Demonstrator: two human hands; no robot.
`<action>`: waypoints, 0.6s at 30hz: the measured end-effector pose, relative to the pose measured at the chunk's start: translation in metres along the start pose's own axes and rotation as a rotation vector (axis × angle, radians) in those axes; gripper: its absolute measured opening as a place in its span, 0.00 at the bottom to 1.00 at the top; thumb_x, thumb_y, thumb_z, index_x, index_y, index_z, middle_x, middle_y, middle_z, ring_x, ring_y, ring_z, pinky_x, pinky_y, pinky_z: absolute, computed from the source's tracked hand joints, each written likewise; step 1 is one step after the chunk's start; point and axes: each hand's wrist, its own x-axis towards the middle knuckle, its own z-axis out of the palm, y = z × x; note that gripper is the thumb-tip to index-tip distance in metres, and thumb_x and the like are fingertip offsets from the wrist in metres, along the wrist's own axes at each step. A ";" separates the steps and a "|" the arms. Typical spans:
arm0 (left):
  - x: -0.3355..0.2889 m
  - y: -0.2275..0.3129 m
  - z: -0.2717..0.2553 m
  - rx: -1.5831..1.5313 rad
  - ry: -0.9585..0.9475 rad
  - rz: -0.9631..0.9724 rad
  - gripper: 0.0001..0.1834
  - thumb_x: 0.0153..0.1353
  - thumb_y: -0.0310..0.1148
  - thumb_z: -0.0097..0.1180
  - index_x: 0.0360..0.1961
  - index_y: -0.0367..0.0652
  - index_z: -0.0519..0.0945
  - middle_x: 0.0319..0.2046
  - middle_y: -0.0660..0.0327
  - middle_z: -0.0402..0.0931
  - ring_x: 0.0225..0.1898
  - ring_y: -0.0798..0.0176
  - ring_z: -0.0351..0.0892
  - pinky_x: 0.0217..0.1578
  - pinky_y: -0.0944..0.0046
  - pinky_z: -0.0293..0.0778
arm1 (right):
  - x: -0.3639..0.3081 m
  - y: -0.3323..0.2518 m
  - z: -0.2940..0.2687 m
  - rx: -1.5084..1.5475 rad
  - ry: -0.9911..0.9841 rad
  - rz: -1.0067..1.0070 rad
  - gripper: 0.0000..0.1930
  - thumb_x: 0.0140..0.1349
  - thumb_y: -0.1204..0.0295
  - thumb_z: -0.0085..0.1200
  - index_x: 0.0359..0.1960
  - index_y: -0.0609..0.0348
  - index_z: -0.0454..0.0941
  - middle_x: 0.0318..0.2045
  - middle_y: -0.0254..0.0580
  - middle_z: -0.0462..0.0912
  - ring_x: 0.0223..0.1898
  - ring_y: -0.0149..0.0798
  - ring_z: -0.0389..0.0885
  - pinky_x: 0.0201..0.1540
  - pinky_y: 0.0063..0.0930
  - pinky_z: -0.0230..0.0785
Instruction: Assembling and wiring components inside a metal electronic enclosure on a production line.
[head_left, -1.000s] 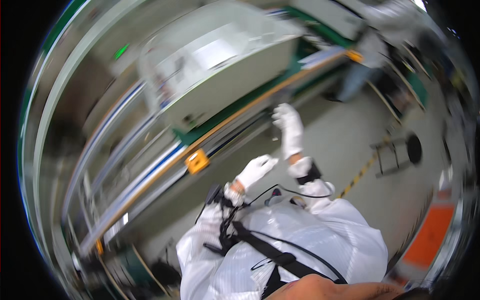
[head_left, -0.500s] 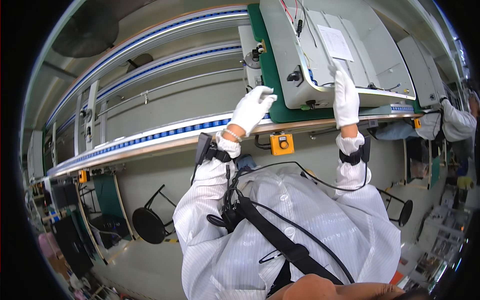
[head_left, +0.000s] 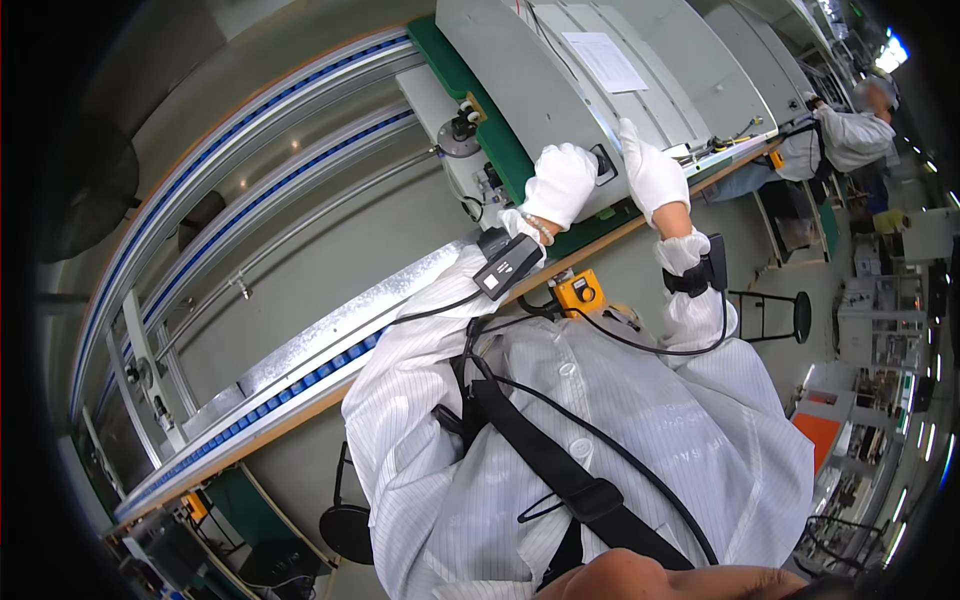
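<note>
A large light-grey metal cabinet (head_left: 520,95) lies with its open side up on the green board (head_left: 450,70). My left hand (head_left: 560,185), in a white glove, is curled closed against the cabinet's near left wall. It covers most of a black knob, whose square black base (head_left: 604,165) shows beside the knuckles. At the cabinet's near rim is my right hand (head_left: 655,175), also gloved in white. One of its fingers points stretched toward the inside, and nothing shows in its grasp. Inside the cabinet a printed sheet (head_left: 605,62) lies flat near a thin black cable.
A roller conveyor with blue rollers (head_left: 325,370) runs down to the left. The yellow control box (head_left: 580,292) hangs below its edge. Black stools (head_left: 345,530) stand on the floor. Farther right, another person (head_left: 850,135) in white works at the line.
My left hand has moved right from beside the board onto the cabinet's knob and closed. My right hand has shifted close to it. The view has turned, tilting the conveyor.
</note>
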 end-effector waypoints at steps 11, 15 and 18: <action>-0.003 -0.021 -0.009 -0.195 0.033 0.097 0.05 0.48 0.32 0.53 0.27 0.45 0.74 0.22 0.61 0.72 0.28 0.60 0.76 0.28 0.62 0.72 | -0.028 0.011 0.000 0.088 0.270 -0.216 0.17 0.56 0.62 0.57 0.45 0.56 0.78 0.31 0.42 0.79 0.38 0.49 0.76 0.49 0.40 0.66; -0.002 -0.022 -0.007 -0.262 0.017 0.098 0.07 0.53 0.36 0.54 0.27 0.45 0.74 0.22 0.61 0.72 0.27 0.59 0.76 0.28 0.61 0.73 | -0.030 0.028 0.003 -0.016 0.386 -0.360 0.21 0.44 0.68 0.67 0.41 0.55 0.77 0.29 0.39 0.77 0.38 0.47 0.75 0.47 0.41 0.66; -0.002 -0.023 -0.006 -0.282 -0.008 0.067 0.10 0.56 0.40 0.54 0.27 0.44 0.74 0.22 0.60 0.72 0.27 0.58 0.76 0.28 0.61 0.73 | -0.030 0.031 0.000 0.018 0.277 -0.372 0.21 0.44 0.67 0.67 0.42 0.56 0.77 0.31 0.41 0.77 0.42 0.48 0.74 0.51 0.41 0.65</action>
